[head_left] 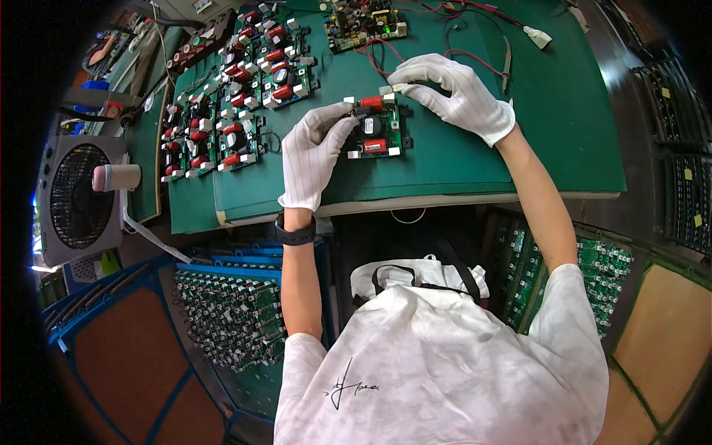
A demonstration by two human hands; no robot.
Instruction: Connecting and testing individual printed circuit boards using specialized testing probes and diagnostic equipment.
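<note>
A green circuit board with two red cylindrical parts and a black round part lies on the green mat in front of me. My left hand, in a white striped glove, is closed on the left edge of this board by a dark part. My right hand, gloved the same way, pinches a small white connector at the board's upper right corner. A red wire runs from near that hand back to another populated board, which shows a lit green spot.
Several similar boards stand in rows at the left of the green mat. Red cables and a white-tagged lead lie at the back right. A fan stands far left. Racks of boards flank my lap below the table edge.
</note>
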